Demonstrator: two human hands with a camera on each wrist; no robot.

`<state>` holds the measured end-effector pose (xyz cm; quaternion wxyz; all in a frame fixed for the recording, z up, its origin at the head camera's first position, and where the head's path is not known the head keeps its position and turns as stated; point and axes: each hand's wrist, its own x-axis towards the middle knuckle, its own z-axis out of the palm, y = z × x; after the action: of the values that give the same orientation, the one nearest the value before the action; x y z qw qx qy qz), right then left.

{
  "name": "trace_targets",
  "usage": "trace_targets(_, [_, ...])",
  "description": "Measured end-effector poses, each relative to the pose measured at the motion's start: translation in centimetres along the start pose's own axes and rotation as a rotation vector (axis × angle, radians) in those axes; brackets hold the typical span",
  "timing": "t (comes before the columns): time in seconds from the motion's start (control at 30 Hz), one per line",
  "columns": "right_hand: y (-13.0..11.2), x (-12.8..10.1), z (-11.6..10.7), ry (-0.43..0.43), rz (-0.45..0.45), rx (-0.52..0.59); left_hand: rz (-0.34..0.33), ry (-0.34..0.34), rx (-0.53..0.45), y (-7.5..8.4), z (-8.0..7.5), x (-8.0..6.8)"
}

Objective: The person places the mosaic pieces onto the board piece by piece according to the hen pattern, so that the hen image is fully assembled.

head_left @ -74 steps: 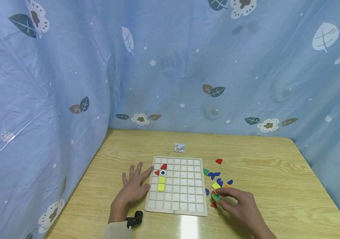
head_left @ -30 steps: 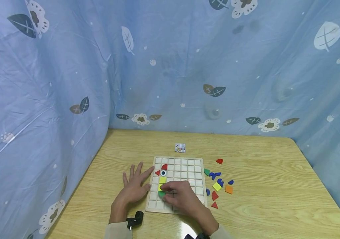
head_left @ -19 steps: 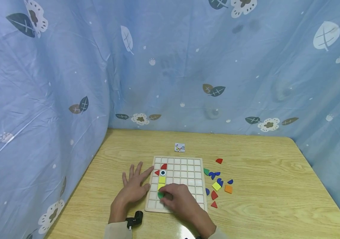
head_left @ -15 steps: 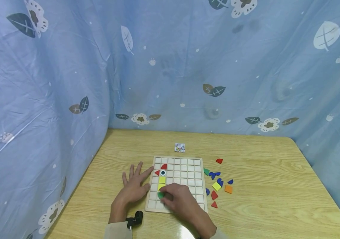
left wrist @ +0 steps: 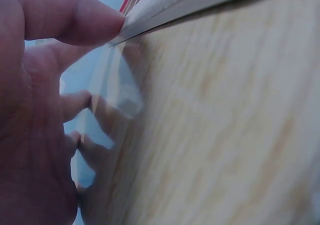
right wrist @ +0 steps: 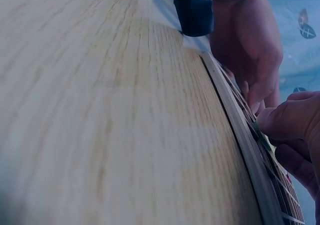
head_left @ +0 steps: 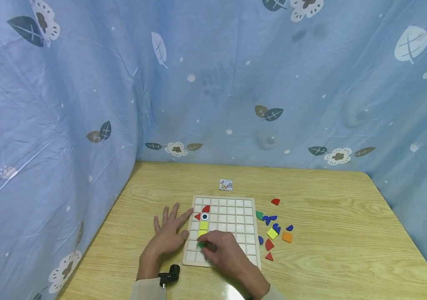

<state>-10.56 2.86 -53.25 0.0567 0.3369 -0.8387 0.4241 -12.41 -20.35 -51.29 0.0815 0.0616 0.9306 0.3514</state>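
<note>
A wooden grid board (head_left: 243,204) lies on the table. In its left columns sit two red pieces (head_left: 206,209), a round eye piece (head_left: 204,217) and two yellow squares (head_left: 203,226). My right hand (head_left: 218,248) lies over the board's lower left and its fingertips press a green piece (head_left: 201,245) into the cell under the yellow squares. My left hand (head_left: 168,233) lies flat and spread on the table, fingertips against the board's left edge (left wrist: 165,12). In the right wrist view my right fingers (right wrist: 290,120) curl over the board's rim (right wrist: 235,130).
Loose pieces lie right of the board: blue ones (head_left: 273,223), a yellow square (head_left: 271,233), an orange square (head_left: 286,237), red ones (head_left: 269,246) and a green one (head_left: 259,216). A small pattern card (head_left: 225,185) lies behind it. Blue floral cloth (head_left: 235,83) walls the table.
My right hand picked a green piece from the loose pile, carried it left across the board and set it under the yellow squares. The left hand has stayed put.
</note>
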Motion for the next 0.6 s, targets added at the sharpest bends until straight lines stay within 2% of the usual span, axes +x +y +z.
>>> trace_targets(0.27, [0.0,0.0,-0.2,0.017,-0.006,-0.010,0.013,-0.004,-0.012,-0.2,0.0,0.0])
trace_targets(0.4, [0.0,-0.3,-0.8,0.027,-0.015,0.019,0.011,0.002,-0.009,-0.2,0.1,0.0])
trace_targets(0.6, [0.7,-2.0,-3.2,0.020,0.137,0.119,-0.005,0.009,-0.015,0.0,0.1,0.0])
